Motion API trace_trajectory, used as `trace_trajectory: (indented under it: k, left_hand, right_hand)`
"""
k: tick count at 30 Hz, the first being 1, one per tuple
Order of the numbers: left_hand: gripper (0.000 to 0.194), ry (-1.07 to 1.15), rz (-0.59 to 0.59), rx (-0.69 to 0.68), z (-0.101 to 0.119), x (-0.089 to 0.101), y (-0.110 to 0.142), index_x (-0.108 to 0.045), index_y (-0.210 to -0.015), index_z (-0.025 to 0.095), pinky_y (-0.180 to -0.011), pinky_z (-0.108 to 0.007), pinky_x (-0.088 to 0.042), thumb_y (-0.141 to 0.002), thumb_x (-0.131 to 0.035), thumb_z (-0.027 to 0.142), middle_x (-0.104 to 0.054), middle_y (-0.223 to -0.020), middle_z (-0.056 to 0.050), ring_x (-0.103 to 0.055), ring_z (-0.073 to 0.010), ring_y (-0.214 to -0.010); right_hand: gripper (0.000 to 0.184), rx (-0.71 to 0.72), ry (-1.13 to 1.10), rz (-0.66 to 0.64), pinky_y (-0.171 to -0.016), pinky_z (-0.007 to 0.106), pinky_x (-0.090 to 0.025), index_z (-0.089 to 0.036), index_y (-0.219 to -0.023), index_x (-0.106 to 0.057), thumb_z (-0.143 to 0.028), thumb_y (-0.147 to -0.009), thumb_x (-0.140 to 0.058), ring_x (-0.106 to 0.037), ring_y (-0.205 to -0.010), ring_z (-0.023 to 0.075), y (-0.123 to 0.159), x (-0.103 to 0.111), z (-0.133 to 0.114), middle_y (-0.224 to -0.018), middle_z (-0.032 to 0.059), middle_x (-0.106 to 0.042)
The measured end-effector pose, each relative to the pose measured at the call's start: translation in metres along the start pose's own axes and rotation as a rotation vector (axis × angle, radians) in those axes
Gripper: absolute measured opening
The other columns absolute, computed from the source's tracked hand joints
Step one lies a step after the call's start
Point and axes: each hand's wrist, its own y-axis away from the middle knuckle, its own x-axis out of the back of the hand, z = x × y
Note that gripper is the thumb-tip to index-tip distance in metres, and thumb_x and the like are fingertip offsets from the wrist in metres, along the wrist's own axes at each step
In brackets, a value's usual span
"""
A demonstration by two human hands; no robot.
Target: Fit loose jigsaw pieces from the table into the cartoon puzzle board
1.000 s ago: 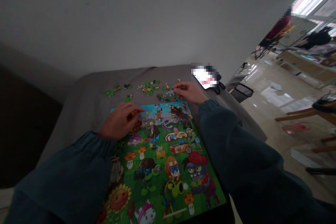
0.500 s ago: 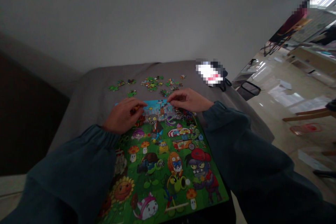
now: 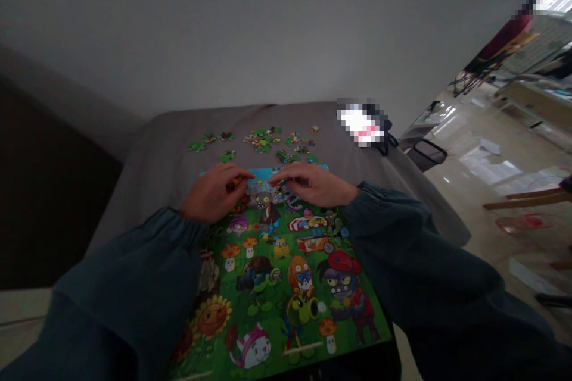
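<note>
A jigsaw puzzle (image 3: 259, 274) with cartoon plants and zombies on green grass lies in front of me, with a blue strip along its far edge. My left hand (image 3: 217, 190) rests at the far left part of it, thumb and index finger apart, with part of the picture showing between them. Over the far right part, my right hand (image 3: 310, 183) has its fingers stretched to the left, tips touching the picture close to the left fingertips. No loose piece shows in either hand. The hands cover some of the far rows.
Loose puzzle pieces (image 3: 261, 140) lie scattered on the grey cloth (image 3: 156, 143) beyond the puzzle. A blurred-out bright object (image 3: 361, 125) with a dark strap sits at the back right. Behind rises a wall (image 3: 245, 30). Wooden furniture legs (image 3: 518, 199) stand on the floor at right.
My right hand has moved left and slightly nearer, from the far edge onto the puzzle, its fingertips closer to the left hand. The left hand has stayed nearly in place.
</note>
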Motion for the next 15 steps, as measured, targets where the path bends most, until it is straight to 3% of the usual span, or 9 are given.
trace_trajectory:
  k: [6, 15]
  left_hand:
    - [0.032, -0.005, -0.003, -0.008, 0.0, -0.001, 0.0, -0.071, -0.102, 0.018, -0.087, -0.039, -0.05, -0.09, -0.046, 0.033, -0.072, -0.097, -0.009, -0.064, -0.0238, -0.091]
    - [0.032, -0.008, -0.01, -0.026, -0.003, -0.003, 0.0, -0.072, -0.101, 0.019, -0.085, -0.038, -0.049, -0.09, -0.045, 0.033, -0.071, -0.096, -0.009, -0.063, -0.024, -0.091]
  right_hand:
    - [0.039, -0.028, -0.009, -0.068, -0.099, 0.037, -0.049, -0.023, -0.132, -0.062, -0.01, -0.098, -0.049, -0.062, -0.112, 0.0168, -0.001, -0.007, 0.0, -0.124, 0.0051, -0.07]
    - [0.031, -0.028, 0.037, -0.065, -0.094, 0.034, -0.051, -0.02, -0.124, -0.066, -0.014, -0.093, -0.063, -0.064, -0.1, 0.016, -0.006, -0.02, 0.01, -0.11, 0.006, -0.07]
